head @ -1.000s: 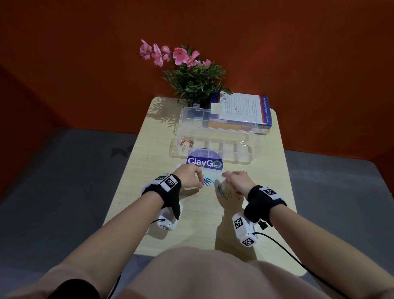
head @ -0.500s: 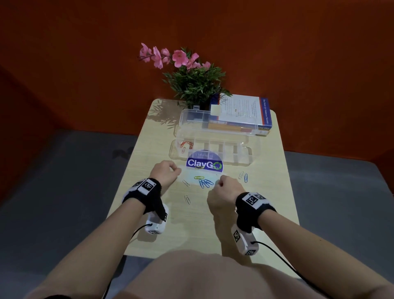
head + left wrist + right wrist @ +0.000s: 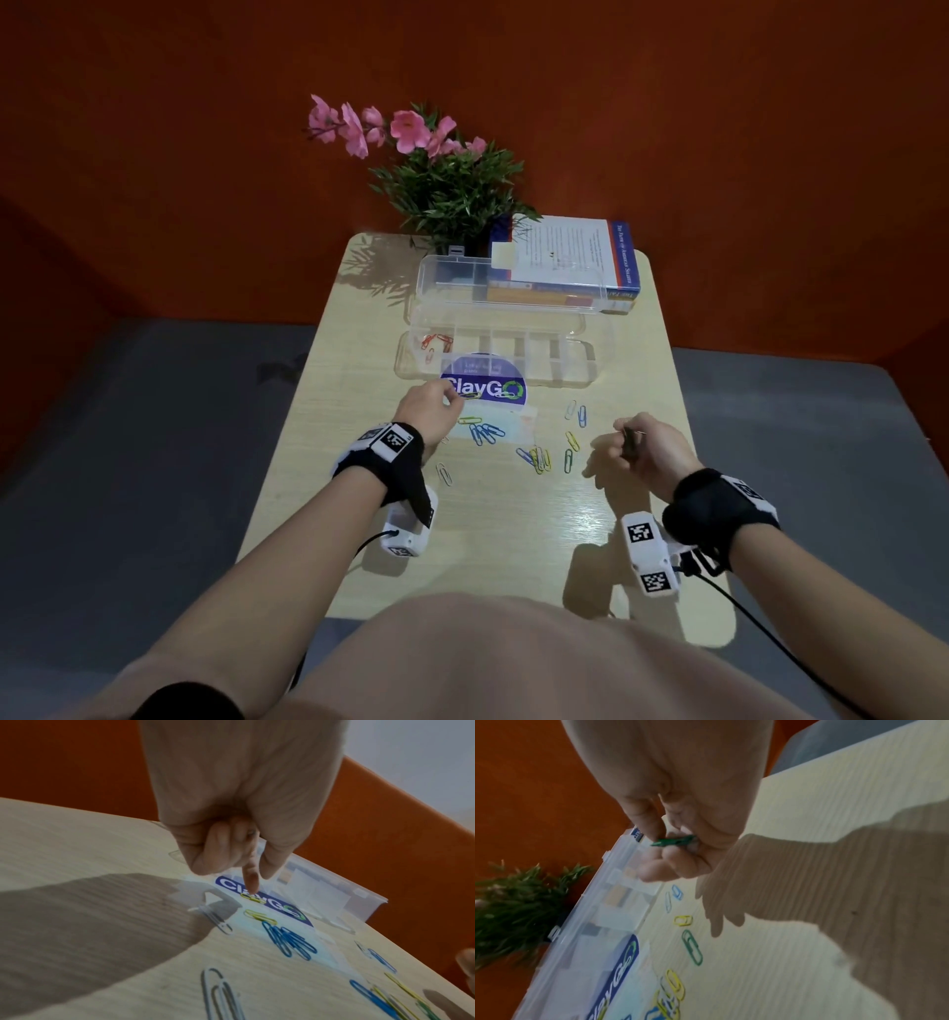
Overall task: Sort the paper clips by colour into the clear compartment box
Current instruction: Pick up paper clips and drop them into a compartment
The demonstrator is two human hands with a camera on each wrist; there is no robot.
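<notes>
The clear compartment box [image 3: 580, 360] lies open at mid-table, with red clips [image 3: 436, 343] in its far-left cell. Loose clips lie in front of it: a blue bunch [image 3: 485, 432], a mixed blue-yellow pile [image 3: 536, 457], and a single green clip [image 3: 567, 460]. My left hand [image 3: 454, 401] reaches over the blue ClayGo label [image 3: 493, 388]. Its index finger [image 3: 253, 882] points down onto a yellow clip [image 3: 253, 898], the other fingers curled. My right hand [image 3: 624, 442] hovers right of the pile and pinches a green clip [image 3: 673, 841] between thumb and fingers.
A potted plant with pink flowers [image 3: 452, 195] and a stack of books [image 3: 565, 267] stand behind the box, whose lid [image 3: 452, 280] leans back against them. A white clip [image 3: 444, 473] lies near my left wrist. The table edge [image 3: 672, 390] is close on the right.
My right hand has swung right off the pile with the green clip in it. My left hand has gone forward onto the label. The clips under both hands now show.
</notes>
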